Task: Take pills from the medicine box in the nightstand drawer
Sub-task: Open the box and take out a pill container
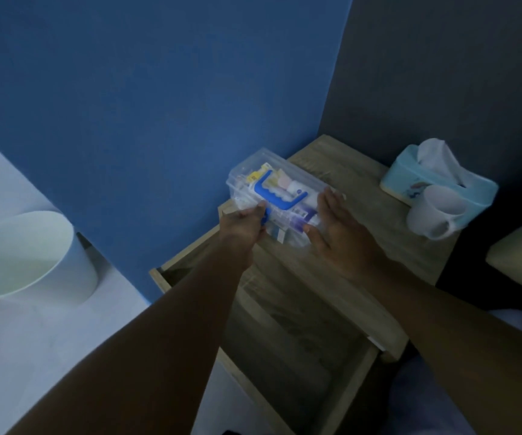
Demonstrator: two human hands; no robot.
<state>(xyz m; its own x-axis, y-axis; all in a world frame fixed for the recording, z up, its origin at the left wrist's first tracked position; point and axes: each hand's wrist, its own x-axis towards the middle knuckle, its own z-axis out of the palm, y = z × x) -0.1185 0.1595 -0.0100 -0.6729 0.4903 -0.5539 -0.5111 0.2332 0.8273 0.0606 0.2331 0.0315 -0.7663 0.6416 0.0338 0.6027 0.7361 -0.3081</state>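
Note:
A clear plastic medicine box with a blue handle on its lid sits on the left side of the wooden nightstand top. Packets and small bottles show through its walls. My left hand grips the box's near left side at a blue latch. My right hand presses flat against the box's right end, thumb on its near face. Below the hands the nightstand drawer is pulled out, dark inside; what lies in it is unclear.
A light blue tissue box with a white tissue sticking up stands at the nightstand's back right, a white mug lying against it. A white bin stands on the floor at left. Blue wall behind; a cushion edge at far right.

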